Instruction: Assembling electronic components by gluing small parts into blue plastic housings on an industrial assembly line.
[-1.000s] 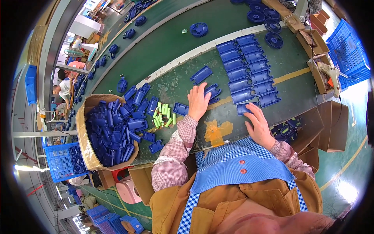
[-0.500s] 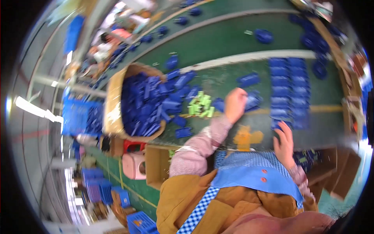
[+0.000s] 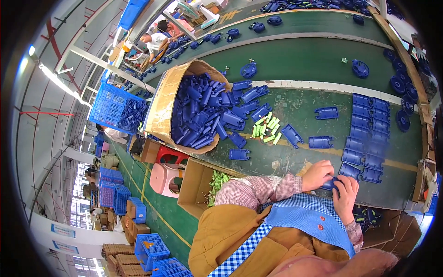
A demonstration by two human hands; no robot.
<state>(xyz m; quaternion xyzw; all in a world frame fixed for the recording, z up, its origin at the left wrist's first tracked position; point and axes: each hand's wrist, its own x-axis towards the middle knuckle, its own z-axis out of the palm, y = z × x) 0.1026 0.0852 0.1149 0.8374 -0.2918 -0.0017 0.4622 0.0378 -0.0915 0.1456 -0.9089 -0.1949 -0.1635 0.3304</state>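
head view: both hands meet at the near table edge on one blue plastic part (image 3: pixel 330 183), mostly hidden between them. left hand (image 3: pixel 317 175) curls over its left end, right hand (image 3: pixel 345 197) grips from below. stacked blue parts (image 3: pixel 369 134) lie just beyond.

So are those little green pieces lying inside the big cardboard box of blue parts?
No, the green pieces lie on the table, beside the cardboard box.

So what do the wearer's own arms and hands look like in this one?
Both hands are bare, with no gloves or rings visible. The left hand comes out of a sleeve in a small red-and-white check with a turned-back cuff. The right hand shows the same check only at the wrist.
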